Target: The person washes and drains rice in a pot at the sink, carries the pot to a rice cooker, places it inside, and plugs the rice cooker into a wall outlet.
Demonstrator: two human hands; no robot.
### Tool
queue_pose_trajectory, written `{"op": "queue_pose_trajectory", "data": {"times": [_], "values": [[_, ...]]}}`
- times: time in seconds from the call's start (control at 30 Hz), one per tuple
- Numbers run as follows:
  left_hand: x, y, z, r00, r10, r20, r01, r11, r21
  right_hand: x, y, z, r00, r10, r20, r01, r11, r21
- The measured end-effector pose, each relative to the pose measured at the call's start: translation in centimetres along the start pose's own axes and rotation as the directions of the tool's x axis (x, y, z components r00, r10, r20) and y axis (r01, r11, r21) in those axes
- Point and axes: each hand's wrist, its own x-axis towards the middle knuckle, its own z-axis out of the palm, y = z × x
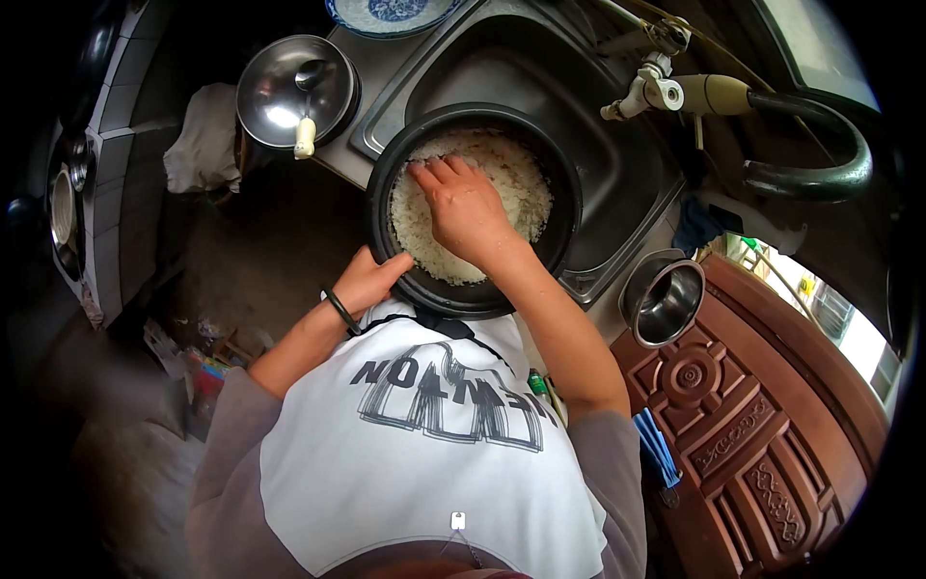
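A large dark round pot (569,207) rests tilted toward me at the sink's front edge, with white rice (526,188) in it. My left hand (371,280) grips the pot's near left rim, thumb over the edge, a dark bangle on the wrist. Inside the pot, my right hand (461,207) lies palm down on the rice, its fingers slightly spread and their tips partly sunk among the grains near the far left wall. Nothing is visibly held in it.
Behind the pot is a dark sink (502,63), with a faucet (656,87) at its right. A metal bowl with a spoon (294,92) stands left, a patterned plate (395,12) at the back. A steel bowl (667,301) sits right, near a carved brown door (752,415).
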Motion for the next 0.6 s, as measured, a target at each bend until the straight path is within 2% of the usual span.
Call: {"op": "queue_pose_trajectory", "data": {"times": [0.1, 0.2, 0.23, 0.33, 0.43, 0.53, 0.57, 0.6], "values": [[-0.1, -0.1, -0.1, 1.000, 0.015, -0.021, -0.014, 1.000, 0.003, -1.6, -0.5, 2.6, 0.977, -0.199, 0.071, 0.205, 0.975, -0.087], [0.1, -0.2, 0.2, 0.999, 0.035, -0.015, -0.035, 0.999, -0.036, -4.4, -0.3, 1.3, 0.931, -0.175, 0.321, 0.269, 0.922, -0.277], [0.2, -0.2, 0.2, 0.999, 0.040, -0.013, -0.040, 0.998, -0.053, -4.9, 0.1, 0.1, 0.912, -0.079, 0.403, 0.224, 0.919, -0.326], [0.3, 0.3, 0.0, 1.000, 0.005, -0.020, -0.005, 1.000, 0.010, -6.9, 1.9, -1.4, 0.999, 0.016, 0.031, -0.010, 0.984, -0.180], [0.6, -0.1, 0.2, 0.999, 0.030, -0.014, -0.030, 0.999, -0.027, -6.1, 2.7, -1.9, 0.941, 0.331, -0.071, -0.331, 0.944, 0.010], [0.5, 0.4, 0.0, 0.999, -0.040, 0.002, 0.040, 0.999, 0.028, -5.5, 2.4, 1.0, 0.929, 0.370, 0.012, -0.370, 0.929, -0.009], [0.2, 0.9, 0.1, 0.998, -0.057, -0.002, 0.057, 0.998, 0.020, -5.8, 1.7, 1.2, 0.946, 0.322, -0.027, -0.321, 0.946, 0.042], [-0.2, 1.4, 0.4, 0.997, -0.073, -0.006, 0.073, 0.997, 0.009, -6.2, 1.4, 0.6, 0.961, 0.277, 0.018, -0.276, 0.949, 0.150]]}}
